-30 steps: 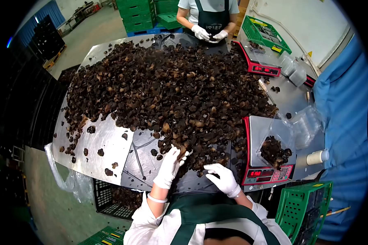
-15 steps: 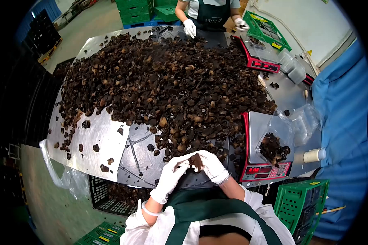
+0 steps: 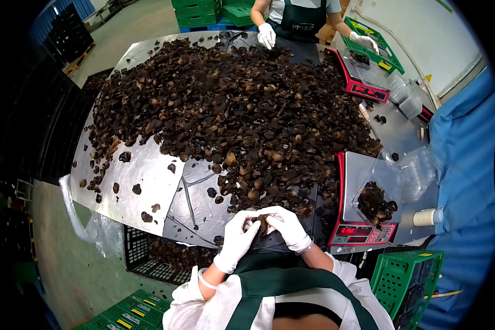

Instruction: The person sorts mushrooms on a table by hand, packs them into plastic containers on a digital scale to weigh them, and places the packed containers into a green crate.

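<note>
At the table's near edge, my left hand (image 3: 237, 239) and my right hand (image 3: 287, 228), both in white gloves, pinch a dark brown wood ear mushroom (image 3: 263, 225) between them. Fingers cover much of the piece. Just beyond my hands spreads a large heap of wood ear mushrooms (image 3: 231, 115). To the right of my right hand is a red digital scale (image 3: 351, 233) with lit red digits. On its plate rests a clear plastic tray filled with mushrooms (image 3: 375, 202).
Across the table a co-worker in a green apron (image 3: 297, 21) stands by a second red scale (image 3: 368, 91). Clear plastic boxes (image 3: 415, 173) and a white roll (image 3: 427, 217) lie at right. A black crate of mushrooms (image 3: 168, 257) sits below the table edge; a green crate (image 3: 404, 286) stands lower right.
My fingers have closed further over the mushroom, so less of it shows. The co-worker's hand by the far scale has reached out over the green crate. My view has shifted slightly.
</note>
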`<state>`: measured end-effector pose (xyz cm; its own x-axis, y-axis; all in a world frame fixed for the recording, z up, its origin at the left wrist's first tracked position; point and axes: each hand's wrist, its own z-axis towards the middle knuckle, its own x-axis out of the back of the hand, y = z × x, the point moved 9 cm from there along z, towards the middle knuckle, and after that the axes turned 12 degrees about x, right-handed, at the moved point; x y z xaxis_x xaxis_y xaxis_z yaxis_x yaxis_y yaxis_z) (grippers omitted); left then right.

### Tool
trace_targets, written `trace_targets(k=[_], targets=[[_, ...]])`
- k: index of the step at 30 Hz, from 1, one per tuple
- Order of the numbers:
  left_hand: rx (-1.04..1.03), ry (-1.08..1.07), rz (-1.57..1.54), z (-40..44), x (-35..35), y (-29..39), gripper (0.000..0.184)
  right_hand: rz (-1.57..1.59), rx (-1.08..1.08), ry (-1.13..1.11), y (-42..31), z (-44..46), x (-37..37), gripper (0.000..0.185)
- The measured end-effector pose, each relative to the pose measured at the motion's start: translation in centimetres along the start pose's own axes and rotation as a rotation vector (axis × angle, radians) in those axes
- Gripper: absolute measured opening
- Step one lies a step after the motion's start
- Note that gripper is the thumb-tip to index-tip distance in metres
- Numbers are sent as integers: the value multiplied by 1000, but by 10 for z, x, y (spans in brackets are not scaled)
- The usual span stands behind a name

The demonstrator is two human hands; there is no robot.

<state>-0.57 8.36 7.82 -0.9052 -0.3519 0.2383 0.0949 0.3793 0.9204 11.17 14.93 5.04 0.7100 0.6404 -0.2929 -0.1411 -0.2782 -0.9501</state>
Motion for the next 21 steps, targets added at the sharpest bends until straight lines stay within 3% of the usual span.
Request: trace_targets(k=[1, 2, 3, 5, 7, 9, 10, 11, 15, 17, 19, 21], targets=[[-33, 32, 67, -2, 1, 3, 19, 2, 2, -3, -2, 0, -3, 26], [-266, 141, 210, -10, 5, 22, 17, -17, -29, 4, -3, -1, -5, 26], [-367, 185, 263, -15, 4, 28, 17, -36, -61, 9, -2, -2, -6, 26], [-451, 196, 306, -20, 0, 29, 18, -353, 128, -109, 0, 0, -12, 27], [-466, 200, 337, -22, 2, 29, 20, -307, 111, -83, 7, 1, -13, 23], [-323, 114, 201, -15, 4, 14, 19, -174, 11, -88, 7, 0, -15, 21], [-150, 33, 108, -12, 5, 6, 18, -41, -89, -85, 10, -2, -17, 19], [-99, -6, 26, -12, 6, 0, 16, -19, -61, -88, 8, -2, -19, 15], [-196, 41, 107, -20, 17, -6, 15, -38, -34, -222, 12, -3, -32, 14], [-134, 33, 150, -24, 20, -7, 13, -211, 188, -299, 15, 1, -34, 17], [-81, -12, 129, -24, 22, -18, 12, -222, 46, -357, 11, -1, -39, 17], [10, -80, 121, -26, 21, -20, 11, -105, 139, -374, 21, -1, -41, 15]])
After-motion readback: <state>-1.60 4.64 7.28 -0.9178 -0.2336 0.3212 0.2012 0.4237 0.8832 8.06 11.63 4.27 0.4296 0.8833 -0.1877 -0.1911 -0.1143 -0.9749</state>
